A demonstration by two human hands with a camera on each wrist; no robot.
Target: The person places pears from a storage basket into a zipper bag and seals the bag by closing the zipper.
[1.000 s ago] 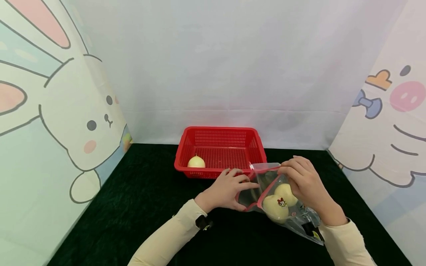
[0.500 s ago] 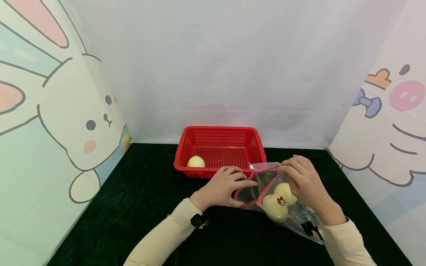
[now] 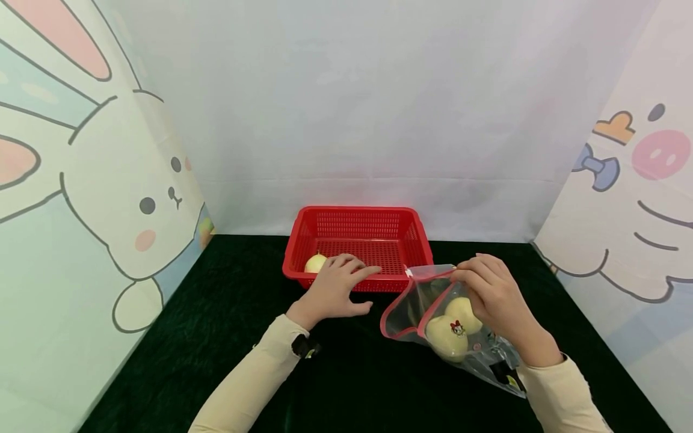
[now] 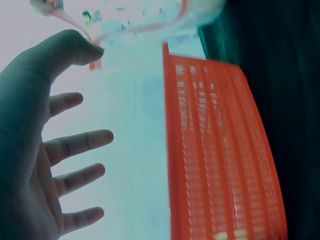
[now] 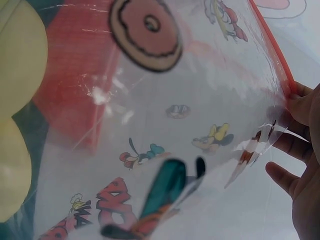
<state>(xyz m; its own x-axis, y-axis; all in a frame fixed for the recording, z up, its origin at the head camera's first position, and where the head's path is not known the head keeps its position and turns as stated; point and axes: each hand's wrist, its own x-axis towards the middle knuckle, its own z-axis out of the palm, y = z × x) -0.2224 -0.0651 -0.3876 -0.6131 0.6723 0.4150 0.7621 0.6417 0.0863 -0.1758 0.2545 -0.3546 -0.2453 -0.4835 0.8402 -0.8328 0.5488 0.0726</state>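
Observation:
My right hand (image 3: 495,294) pinches the upper rim of a clear, cartoon-printed zip bag (image 3: 400,310) with red edging, and its mouth gapes to the left. Inside the bag lie two pale yellow pears (image 3: 446,340). In the right wrist view, fingers (image 5: 300,105) grip the bag's red edge. My left hand (image 3: 332,291) hovers at the front of a red plastic basket (image 3: 357,281), its fingers spread and holding nothing. One more pear (image 3: 314,263) sits in the basket's front left corner, partly hidden by that hand. The left wrist view shows the left hand (image 4: 40,135) apart from the basket wall.
Dark green cloth (image 3: 243,300) covers the table. The basket stands near the back edge, before a pale curtain (image 3: 368,120). Cartoon-printed panels flank both sides. A small black device (image 3: 304,347) is strapped to the left wrist.
My left hand has let go of the bag's mouth and moved left to the basket's front. My right hand and the bag have stayed nearly still.

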